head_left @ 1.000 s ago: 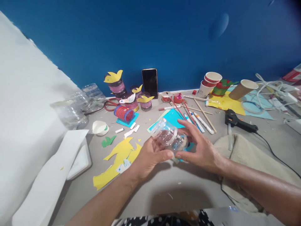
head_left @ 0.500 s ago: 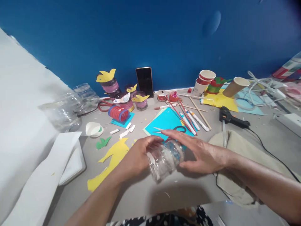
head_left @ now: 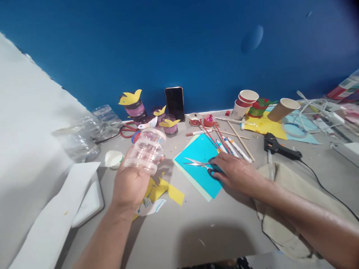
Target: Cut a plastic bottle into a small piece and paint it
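Note:
My left hand (head_left: 133, 183) is wrapped round a clear plastic bottle piece (head_left: 147, 149) with ridged sides, tilted and raised above the table. My right hand (head_left: 234, 170) has its fingers closed on the black handles of a pair of scissors (head_left: 198, 163). The scissors lie on blue paper (head_left: 196, 177), blades slightly apart and pointing left. Beneath my left wrist are yellow paper cut-outs (head_left: 176, 192) and a white paper piece with blue marks (head_left: 157, 206). The bottle piece partly covers a red and blue decorated piece behind it.
Decorated jars with yellow paper birds (head_left: 130, 98) stand by a phone (head_left: 174, 102) at the wall. Markers (head_left: 237, 147) and sticks lie behind my right hand. A glue gun (head_left: 280, 147) and a beige cloth (head_left: 286, 209) are at right, clear bottles (head_left: 77, 138) at left.
My left hand has carried the bottle piece left and up, turning it. My right hand has moved from beside the bottle piece to the scissors' handles.

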A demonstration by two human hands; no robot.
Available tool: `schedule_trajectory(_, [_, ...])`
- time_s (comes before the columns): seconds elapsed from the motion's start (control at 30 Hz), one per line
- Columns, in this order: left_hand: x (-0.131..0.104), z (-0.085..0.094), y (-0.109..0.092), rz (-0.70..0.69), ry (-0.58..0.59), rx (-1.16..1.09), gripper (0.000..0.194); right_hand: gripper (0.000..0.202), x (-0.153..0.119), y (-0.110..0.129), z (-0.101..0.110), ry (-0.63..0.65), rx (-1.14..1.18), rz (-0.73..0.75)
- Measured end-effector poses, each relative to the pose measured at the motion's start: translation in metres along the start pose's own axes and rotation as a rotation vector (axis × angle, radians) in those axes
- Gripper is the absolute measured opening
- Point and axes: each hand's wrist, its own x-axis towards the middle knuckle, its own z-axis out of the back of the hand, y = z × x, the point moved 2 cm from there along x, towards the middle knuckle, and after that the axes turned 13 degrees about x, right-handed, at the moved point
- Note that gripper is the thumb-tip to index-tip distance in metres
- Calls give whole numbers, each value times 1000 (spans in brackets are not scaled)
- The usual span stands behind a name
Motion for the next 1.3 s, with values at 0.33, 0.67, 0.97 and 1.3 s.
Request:
schedule_trajectory(0.33, [-13, -18, 10, 236, 238, -76, 54, 23, 5, -5, -5, 37, -138, -112])
schedule_trajectory(0.67, [-10, -16, 24, 150, 143, -4, 79, 33, 5, -13, 0, 74, 800, -229])
schedule_trajectory(0.97, [-23, -11, 36, -132, 223, 420, 62, 72, -11, 13, -21, 481, 1720, 45])
schedule_trajectory(1.3, [-24, -20, 39, -184, 230, 446, 63, 73, -18, 27, -38, 553, 1931, 140])
